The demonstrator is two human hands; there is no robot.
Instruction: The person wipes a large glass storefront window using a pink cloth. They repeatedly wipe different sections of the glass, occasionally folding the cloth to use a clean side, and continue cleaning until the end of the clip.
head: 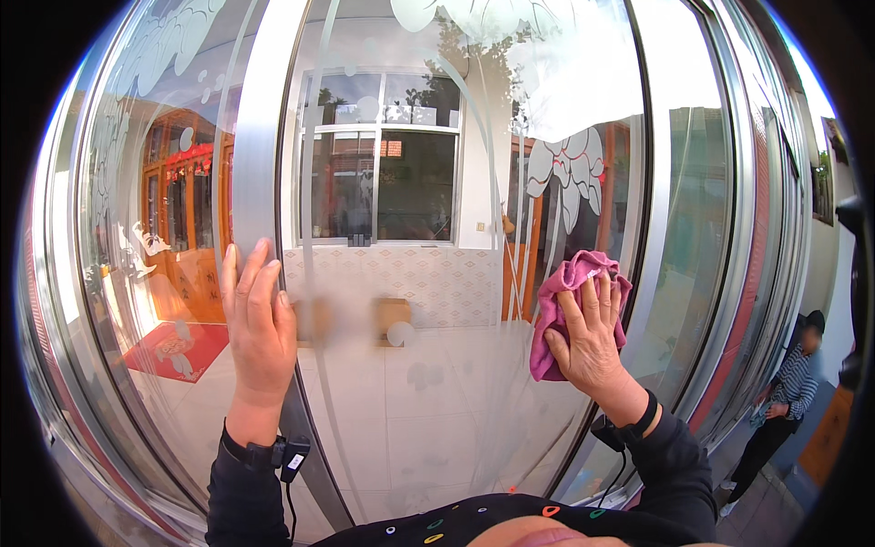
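Observation:
A large glass pane (437, 369) in a metal frame stands before me, with pale flower patterns and cloudy smears on it. My right hand (591, 328) presses a folded pink cloth (550, 301) flat against the glass, near the pane's right edge. The fingers are spread over the cloth. On the left, my left hand (260, 321) is raised with fingers apart and holds nothing; it lies over the metal upright (258, 171) at the pane's left side. Whether its fingertips touch the frame I cannot tell. Both wrists wear black straps with small devices and cables.
At the far right a person (786, 403) in a striped top and dark cap stands beside the glass wall, holding a cloth. Further framed panes (697, 205) flank mine. Behind the glass show a tiled floor, a window (379, 178) and a red mat (179, 349).

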